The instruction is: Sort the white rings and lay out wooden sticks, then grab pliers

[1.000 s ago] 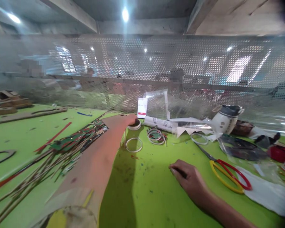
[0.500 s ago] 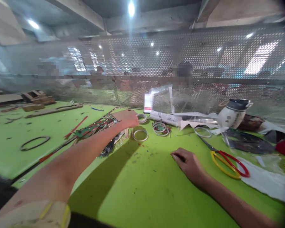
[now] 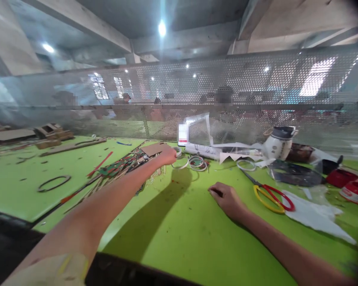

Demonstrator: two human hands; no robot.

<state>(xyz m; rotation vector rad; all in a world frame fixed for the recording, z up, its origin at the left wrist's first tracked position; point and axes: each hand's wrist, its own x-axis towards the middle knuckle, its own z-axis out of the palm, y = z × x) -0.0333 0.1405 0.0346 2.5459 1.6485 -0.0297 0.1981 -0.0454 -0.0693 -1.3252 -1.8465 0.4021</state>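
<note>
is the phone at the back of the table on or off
On: the phone shows a bright white screen with a red bar.

A ceiling lamp (image 3: pixel 162 28) flares overhead, a soft shadow (image 3: pixel 150 214) crosses the green tabletop (image 3: pixel 214 246), and right-hand corners darken.

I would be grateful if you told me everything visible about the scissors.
The scissors have dark, metallic-looking blades and two large loop handles, one red, one yellow. They lie on the green table, blades apparently closed, pointing away near a white ring. The red loop overlaps a white sheet. The right hand is to their left, not touching.
</note>
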